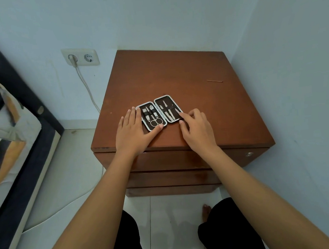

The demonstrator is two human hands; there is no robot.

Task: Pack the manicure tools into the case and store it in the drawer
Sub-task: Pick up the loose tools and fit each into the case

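A small manicure case lies open and flat on top of a brown wooden nightstand. Its left half holds scissors, clippers and a thin tool under straps; its right half holds tweezers and other slim steel tools. My left hand rests flat against the case's left edge, thumb touching the near rim. My right hand sits at the right half's near corner, fingertips touching the rim. Neither hand grips anything.
The nightstand's drawers are closed, with a metal knob on the top drawer front. A thin stick lies at the back right of the top. A wall socket with a plugged cable and a bed are to the left. Walls close off the right.
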